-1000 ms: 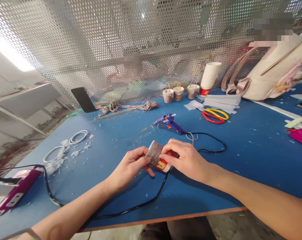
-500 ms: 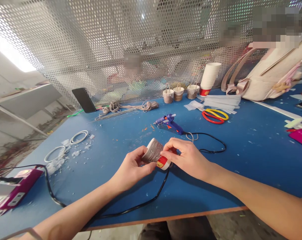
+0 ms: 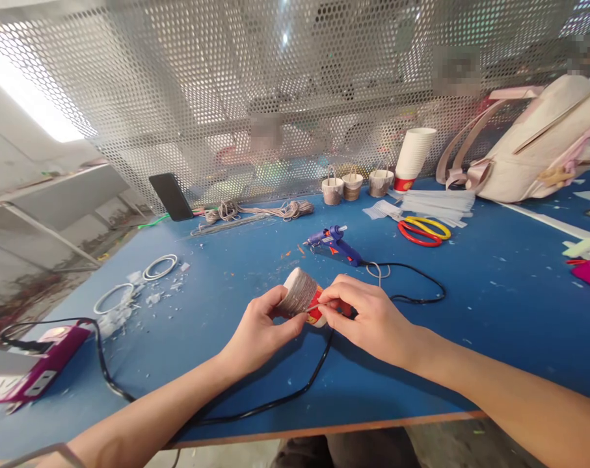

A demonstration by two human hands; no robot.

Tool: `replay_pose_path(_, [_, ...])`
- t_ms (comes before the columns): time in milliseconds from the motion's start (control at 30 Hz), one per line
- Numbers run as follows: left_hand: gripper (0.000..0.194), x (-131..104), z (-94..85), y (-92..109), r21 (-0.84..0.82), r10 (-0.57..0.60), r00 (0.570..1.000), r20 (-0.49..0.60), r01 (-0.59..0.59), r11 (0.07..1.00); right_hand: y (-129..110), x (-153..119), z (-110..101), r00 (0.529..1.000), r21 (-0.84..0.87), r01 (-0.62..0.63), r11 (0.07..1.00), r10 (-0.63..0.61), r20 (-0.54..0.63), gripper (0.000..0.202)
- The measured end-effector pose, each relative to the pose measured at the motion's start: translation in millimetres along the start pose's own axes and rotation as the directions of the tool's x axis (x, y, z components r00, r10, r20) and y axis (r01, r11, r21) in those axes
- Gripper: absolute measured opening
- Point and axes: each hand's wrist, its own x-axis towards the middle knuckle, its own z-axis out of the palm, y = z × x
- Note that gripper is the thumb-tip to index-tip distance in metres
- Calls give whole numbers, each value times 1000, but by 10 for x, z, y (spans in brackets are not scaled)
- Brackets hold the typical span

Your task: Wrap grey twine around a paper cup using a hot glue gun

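A paper cup [image 3: 298, 294] lies tilted between my hands, its lower part wound with grey-brown cord and a red printed band showing near the rim. My left hand [image 3: 260, 328] grips the cup from the left, thumb below and fingers over the wound part. A strand of cord [image 3: 316, 307] runs from the winding to my right hand [image 3: 365, 311], whose thumb and fingers pinch it beside the red band. Beyond the cup, a blue hot glue gun [image 3: 334, 245] lies on its side on the blue table [image 3: 236, 273].
Cord bundles [image 3: 289, 209], small cord-wrapped cups [image 3: 332, 191], stacked paper cups [image 3: 415, 156], glue sticks [image 3: 438, 203] and scissors [image 3: 424, 231] lie along the back. A phone [image 3: 170, 196] leans at the mesh screen. A power strip [image 3: 45, 364] and black cable [image 3: 275, 406] are nearer. A backpack [image 3: 523, 156] stands right.
My right hand has drawn slightly away from the winding, and the cord strand between it and the cup now shows. The view has shifted a little.
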Motion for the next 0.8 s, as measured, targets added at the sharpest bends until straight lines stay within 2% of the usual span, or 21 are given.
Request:
replay_pose_path(333, [17, -7, 25, 39, 22, -35, 999, -8, 35, 999, 20, -10, 42, 998, -42, -60, 997, 60, -10, 14])
replay_pose_path(567, [16, -20, 38, 55, 115, 19, 1000, -2, -19, 993, 6, 2, 62, 993, -31, -120, 992, 119, -17, 15])
replay_pose_path(800, [19, -26, 33, 39, 191, 34, 999, 14, -36, 981, -5, -6, 72, 993, -35, -118, 992, 117, -29, 16])
